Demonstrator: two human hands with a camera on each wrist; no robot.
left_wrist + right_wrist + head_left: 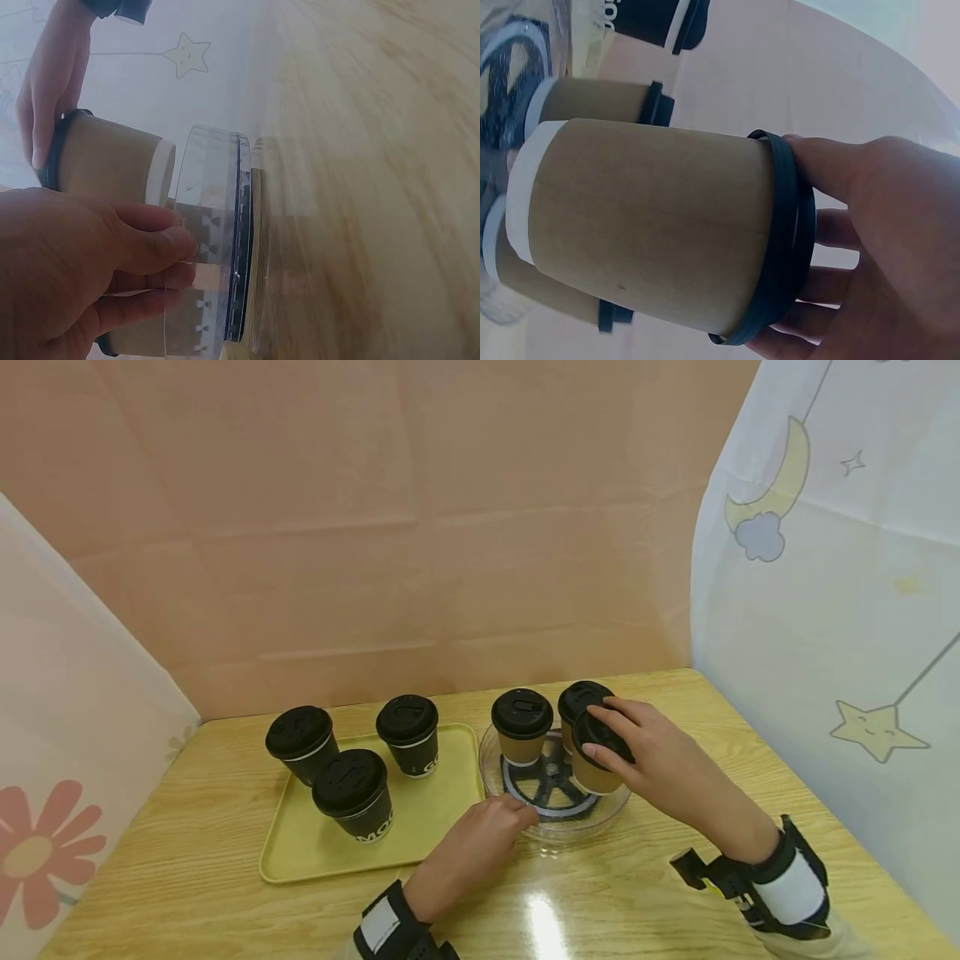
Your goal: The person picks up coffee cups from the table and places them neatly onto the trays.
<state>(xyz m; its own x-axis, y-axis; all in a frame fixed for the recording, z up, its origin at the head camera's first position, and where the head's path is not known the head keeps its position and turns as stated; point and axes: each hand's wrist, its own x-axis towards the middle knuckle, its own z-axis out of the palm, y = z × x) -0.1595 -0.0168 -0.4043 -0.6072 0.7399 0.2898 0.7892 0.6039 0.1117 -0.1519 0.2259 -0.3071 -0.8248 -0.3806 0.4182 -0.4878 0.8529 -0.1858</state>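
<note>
My right hand grips a brown paper cup by its black lid, fingers and thumb spread around the lid's edge. In the left wrist view the cup's white base is close over the rim of a clear round tray. At that tray's near left side, my left hand pinches the clear wall between thumb and fingers. Two more brown cups with black lids stand in the tray, one at the back left and one behind the held cup. A dark spoked pattern shows in its bottom.
To the left lies a yellow rectangular tray. Three black cups with black lids are on it: one at the back left, one in front, one at the back right. A brown backdrop closes off the table's far side.
</note>
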